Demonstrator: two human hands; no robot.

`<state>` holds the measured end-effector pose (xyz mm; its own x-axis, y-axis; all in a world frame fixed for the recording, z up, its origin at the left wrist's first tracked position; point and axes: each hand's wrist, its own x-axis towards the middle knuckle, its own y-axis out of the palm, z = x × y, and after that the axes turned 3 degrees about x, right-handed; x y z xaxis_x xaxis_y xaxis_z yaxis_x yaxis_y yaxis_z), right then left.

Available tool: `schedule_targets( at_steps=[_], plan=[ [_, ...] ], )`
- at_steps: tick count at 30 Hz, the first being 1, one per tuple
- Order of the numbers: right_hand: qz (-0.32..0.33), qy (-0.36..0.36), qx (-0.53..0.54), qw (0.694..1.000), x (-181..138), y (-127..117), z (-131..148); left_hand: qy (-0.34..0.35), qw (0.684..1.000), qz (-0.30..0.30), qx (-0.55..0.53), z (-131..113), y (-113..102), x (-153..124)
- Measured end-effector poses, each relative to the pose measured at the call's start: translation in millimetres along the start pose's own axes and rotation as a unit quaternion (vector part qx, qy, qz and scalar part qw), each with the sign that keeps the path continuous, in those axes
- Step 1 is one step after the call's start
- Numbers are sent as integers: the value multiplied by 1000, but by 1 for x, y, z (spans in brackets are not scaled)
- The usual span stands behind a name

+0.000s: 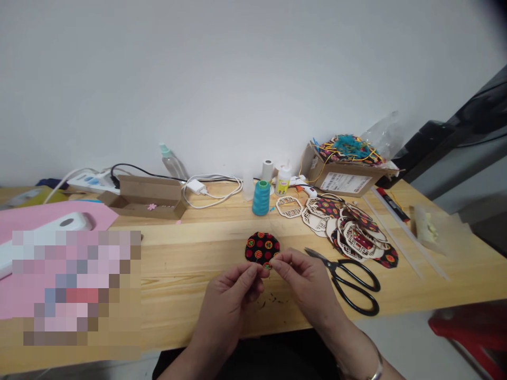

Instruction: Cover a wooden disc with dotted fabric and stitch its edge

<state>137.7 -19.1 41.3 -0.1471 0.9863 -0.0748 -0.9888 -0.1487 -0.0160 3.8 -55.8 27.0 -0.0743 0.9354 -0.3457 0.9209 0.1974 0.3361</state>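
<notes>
The left hand [232,301] and right hand [307,285] hold narrow pinching grips on the lower rim of a round black-and-red fabric disc [262,250], held over the desk [190,253] near its front edge. Black-handled scissors [348,282] lie just beside the right hand, with wooden lattice frames [336,224] piled beyond them. Farther back stands a teal thread cone [261,198]. A cardboard box [340,177] holds patterned fabric scraps [350,149]; its shipping label [345,182] is too small to read.

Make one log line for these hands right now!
left hand: pinching black patterned fabric circle | right hand: pinching its edge | nearby: black-handled scissors
</notes>
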Motion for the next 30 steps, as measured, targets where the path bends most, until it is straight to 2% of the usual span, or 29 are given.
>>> schedule_targets(
  at_steps=[5, 12, 16, 20, 26, 30],
  plan=[
    [7, 24, 50, 998, -2, 6, -5, -2, 1000, 13, -4, 3, -1, 0],
    [38, 15, 69, 997, 1, 9, 3, -17, 999, 35, 4, 2, 2, -2],
    [21, 33, 62, 997, 3, 8, 8, -31, 999, 41, 9, 0, 3, -4],
    [9, 18, 38, 999, 5, 8, 6, -23, 998, 46, 32, 1, 3, -3],
    [-11, 18, 34, 999, 7, 3, 1, -16, 998, 27, 46, 2, 2, -3],
    [31, 84, 90, 992, 5, -2, -4, -12, 998, 24, 56, -1, 4, -4]
  ],
)
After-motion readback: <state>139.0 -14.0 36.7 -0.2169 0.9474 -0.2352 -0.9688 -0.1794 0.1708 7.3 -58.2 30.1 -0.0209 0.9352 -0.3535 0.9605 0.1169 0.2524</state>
